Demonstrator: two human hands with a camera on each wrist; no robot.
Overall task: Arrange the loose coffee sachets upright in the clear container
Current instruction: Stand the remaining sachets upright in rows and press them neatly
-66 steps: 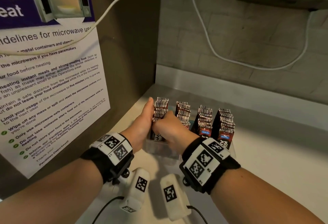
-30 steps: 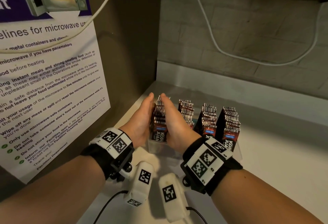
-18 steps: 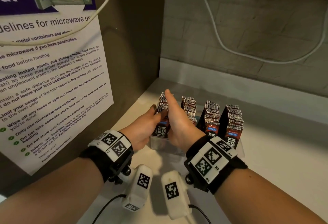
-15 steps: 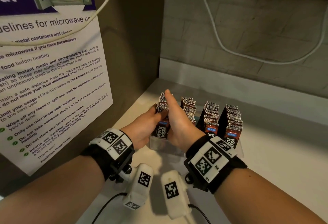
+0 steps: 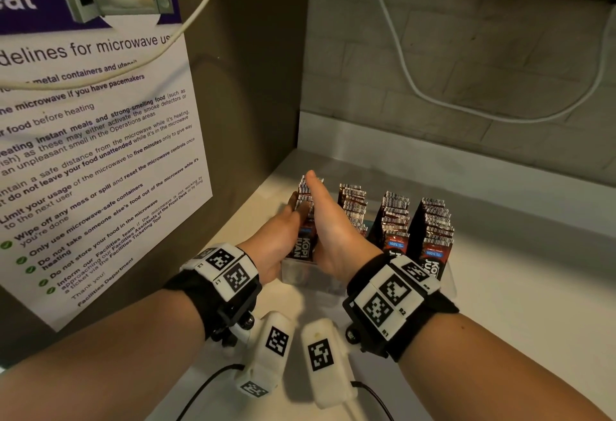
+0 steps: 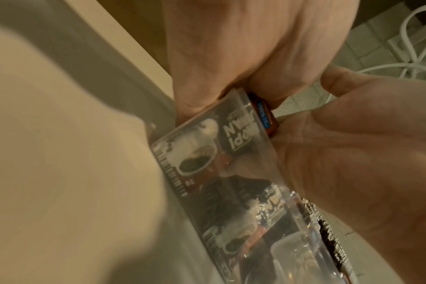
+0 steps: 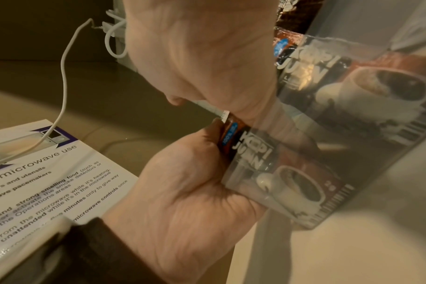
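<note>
A clear container (image 5: 300, 275) on the counter holds several upright rows of brown coffee sachets. My hands flank the leftmost row (image 5: 304, 247). My right hand (image 5: 330, 217) lies flat with straight fingers against the row's right side. My left hand (image 5: 283, 230) is on the row's left side, its thumb over the sachet tops and its fingers mostly hidden behind them. The left wrist view shows the front sachet (image 6: 241, 138) behind the clear wall between my left hand (image 6: 243, 48) and right hand (image 6: 353, 144). In the right wrist view my left hand (image 7: 182, 182) has its thumb at that sachet's (image 7: 250, 153) top corner.
Three more sachet rows (image 5: 395, 214) stand to the right in the container. A brown side panel with a microwave poster (image 5: 93, 154) rises close on the left, and a tiled wall with a white cable (image 5: 416, 87) stands behind. The white counter (image 5: 516, 304) stretches to the right.
Over the last second my left hand slid back toward me along the row and its thumb came over the sachet tops. My right hand went from curled to flat against the row.
</note>
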